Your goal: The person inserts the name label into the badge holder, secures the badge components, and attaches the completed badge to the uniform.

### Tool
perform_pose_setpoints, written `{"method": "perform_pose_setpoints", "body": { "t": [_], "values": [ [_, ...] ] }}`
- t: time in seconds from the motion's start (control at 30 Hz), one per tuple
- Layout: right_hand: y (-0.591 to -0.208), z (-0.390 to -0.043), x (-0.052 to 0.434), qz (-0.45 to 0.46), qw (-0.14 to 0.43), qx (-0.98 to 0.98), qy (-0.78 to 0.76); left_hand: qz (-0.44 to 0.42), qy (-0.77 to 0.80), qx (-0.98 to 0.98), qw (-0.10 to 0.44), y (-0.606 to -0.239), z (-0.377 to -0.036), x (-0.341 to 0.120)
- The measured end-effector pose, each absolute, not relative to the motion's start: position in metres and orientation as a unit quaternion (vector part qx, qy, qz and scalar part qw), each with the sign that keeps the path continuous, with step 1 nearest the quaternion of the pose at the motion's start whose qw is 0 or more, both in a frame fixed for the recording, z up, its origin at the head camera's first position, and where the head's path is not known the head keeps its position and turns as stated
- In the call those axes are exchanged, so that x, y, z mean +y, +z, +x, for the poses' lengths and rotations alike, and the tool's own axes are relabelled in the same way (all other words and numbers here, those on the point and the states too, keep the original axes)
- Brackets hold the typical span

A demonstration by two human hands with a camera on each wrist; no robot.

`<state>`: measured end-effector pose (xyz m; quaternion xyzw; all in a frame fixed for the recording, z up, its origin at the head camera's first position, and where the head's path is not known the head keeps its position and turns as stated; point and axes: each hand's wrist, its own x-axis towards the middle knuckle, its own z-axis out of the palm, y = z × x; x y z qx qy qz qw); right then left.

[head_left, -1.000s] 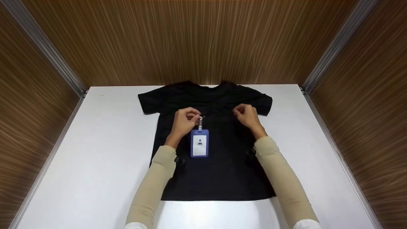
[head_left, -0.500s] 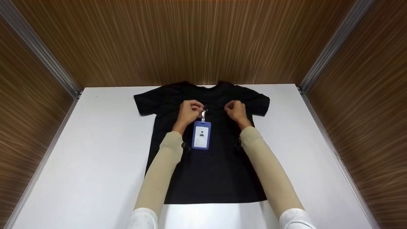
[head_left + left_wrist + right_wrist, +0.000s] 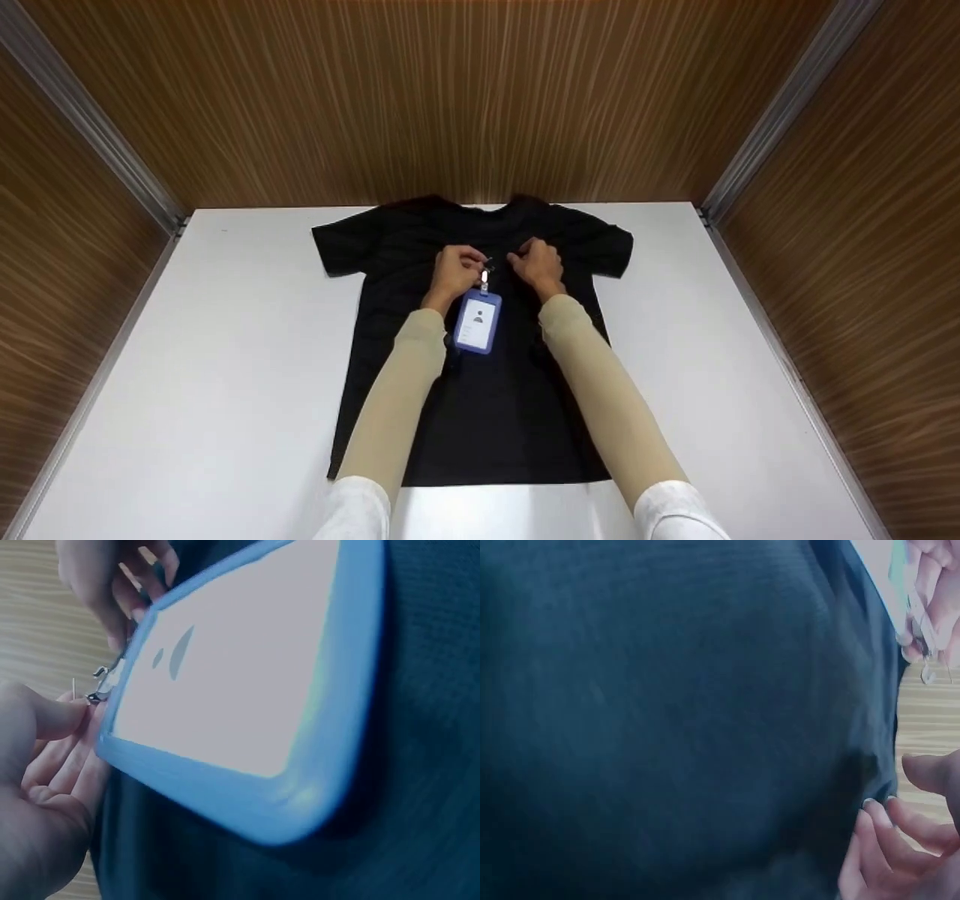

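Note:
A black T-shirt (image 3: 495, 427) lies flat, its neck toward the back wall. Over its chest, my left hand (image 3: 454, 271) pinches the metal pin clasp (image 3: 97, 694) of a blue-framed ID badge (image 3: 478, 324). From that clasp a thin needle (image 3: 74, 688) sticks out. The badge hangs toward the hem, slightly tilted, its white card with a person icon facing up. My right hand (image 3: 537, 264) is just right of the clasp. In the right wrist view, its thumb stands apart from the fingers (image 3: 881, 829), whose tips touch the shirt cloth.
The shirt lies on a white table (image 3: 225, 360). A wood-grain panel (image 3: 450, 97) rises directly behind the collar. More wood-grain panels with metal corner rails (image 3: 787, 112) enclose the left and right sides.
My right hand has moved left across the chest, closer to the clasp. The left hand has shifted slightly right and away from me with the badge, which has tilted.

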<state>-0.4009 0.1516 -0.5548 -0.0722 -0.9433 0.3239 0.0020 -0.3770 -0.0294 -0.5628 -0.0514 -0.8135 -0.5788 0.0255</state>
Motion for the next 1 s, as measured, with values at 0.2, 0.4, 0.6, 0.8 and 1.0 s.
{"method": "perform_pose_setpoints", "body": {
  "t": [0.2,0.4,0.6,0.8,1.0],
  "values": [
    [-0.562,-0.401,0.150,-0.098,-0.002,-0.944,0.316,-0.044,-0.568,-0.821,0.026,-0.578,-0.379,-0.018],
    [-0.564,-0.401,0.159,-0.100,0.009,-0.946,0.307,-0.042,-0.571,-0.819,0.023,-0.581,-0.382,-0.001],
    [-0.564,-0.399,0.166,-0.106,0.016,-0.946,0.305,-0.064,-0.564,-0.823,0.024,-0.581,-0.383,0.011],
    [-0.562,-0.397,0.167,-0.103,-0.002,-0.949,0.297,-0.058,-0.551,-0.832,0.020,-0.583,-0.384,0.015],
    [-0.560,-0.398,0.168,-0.104,-0.009,-0.953,0.285,-0.066,-0.533,-0.843,0.018,-0.582,-0.388,0.018]
  ]
}}
